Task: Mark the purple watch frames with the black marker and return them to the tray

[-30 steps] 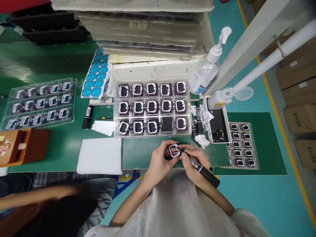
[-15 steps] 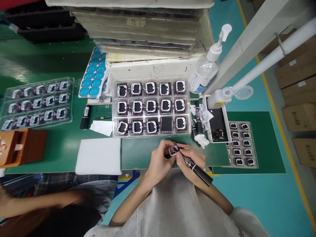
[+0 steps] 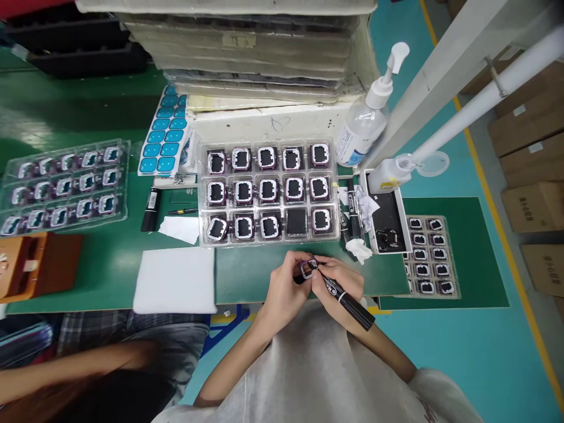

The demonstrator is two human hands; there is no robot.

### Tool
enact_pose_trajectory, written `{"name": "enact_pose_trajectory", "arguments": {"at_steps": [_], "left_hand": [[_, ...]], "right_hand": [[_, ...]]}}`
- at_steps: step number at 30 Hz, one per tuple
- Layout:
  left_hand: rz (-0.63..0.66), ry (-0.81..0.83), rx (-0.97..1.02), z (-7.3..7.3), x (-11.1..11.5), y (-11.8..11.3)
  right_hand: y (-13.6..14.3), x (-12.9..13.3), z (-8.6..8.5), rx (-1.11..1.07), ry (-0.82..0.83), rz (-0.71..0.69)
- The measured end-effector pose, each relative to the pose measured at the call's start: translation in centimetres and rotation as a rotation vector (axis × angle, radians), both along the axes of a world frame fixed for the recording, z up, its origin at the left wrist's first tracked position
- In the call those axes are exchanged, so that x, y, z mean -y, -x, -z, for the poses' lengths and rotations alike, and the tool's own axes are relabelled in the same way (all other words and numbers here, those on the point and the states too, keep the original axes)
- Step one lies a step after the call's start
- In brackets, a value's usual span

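My left hand (image 3: 286, 288) pinches a small purple watch-case-like frame (image 3: 304, 270) with a white inner rim, close to the table's front edge. In my right hand (image 3: 337, 282) is a black marker (image 3: 352, 306), gripped like a pen, its tip end at the frame. My fingers hide part of the frame and the marker's tip. Just beyond my hands lies a clear plastic tray (image 3: 282, 242) with similar frames in its pockets. One front-row pocket (image 3: 296, 222) shows only black, without a frame.
Behind the tray rises a stack of trays (image 3: 264, 59). A pump bottle (image 3: 361, 126), several markers (image 3: 351, 202) and a white box (image 3: 403, 223) stand right. Left are a white cloth (image 3: 174, 281), an orange bin (image 3: 39, 264), another tray (image 3: 66, 185) and a co-worker's arm (image 3: 79, 364).
The marker and my right hand have shifted slightly left toward the frame. My left hand stays nearly in place. The co-worker's arm has moved a little.
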State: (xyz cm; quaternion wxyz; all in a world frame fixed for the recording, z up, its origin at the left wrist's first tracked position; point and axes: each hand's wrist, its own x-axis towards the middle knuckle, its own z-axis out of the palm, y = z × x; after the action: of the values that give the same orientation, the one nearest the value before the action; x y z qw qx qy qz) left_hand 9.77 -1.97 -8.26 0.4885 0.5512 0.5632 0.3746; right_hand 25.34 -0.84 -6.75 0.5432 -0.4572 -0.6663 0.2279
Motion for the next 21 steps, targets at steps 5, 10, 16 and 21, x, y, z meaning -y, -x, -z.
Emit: {"name": "enact_pose_trajectory", "arguments": {"at_steps": [5, 10, 16, 21], "left_hand": [[0.014, -0.001, -0.023, -0.18, 0.00, 0.23], [0.030, -0.023, -0.019, -0.32, -0.13, 0.40], [0.001, 0.038, 0.024, -0.62, -0.36, -0.06], [-0.002, 0.004, -0.012, -0.51, -0.19, 0.03]], "right_hand": [[0.21, -0.33, 0.01, 0.067, -0.064, -0.030], [0.46, -0.56, 0.30, 0.157, -0.193, -0.077], [0.25, -0.29, -0.10, 0.007, 0.080, 0.005], [0.26, -0.37, 0.09, 0.108, -0.089, -0.063]]}}
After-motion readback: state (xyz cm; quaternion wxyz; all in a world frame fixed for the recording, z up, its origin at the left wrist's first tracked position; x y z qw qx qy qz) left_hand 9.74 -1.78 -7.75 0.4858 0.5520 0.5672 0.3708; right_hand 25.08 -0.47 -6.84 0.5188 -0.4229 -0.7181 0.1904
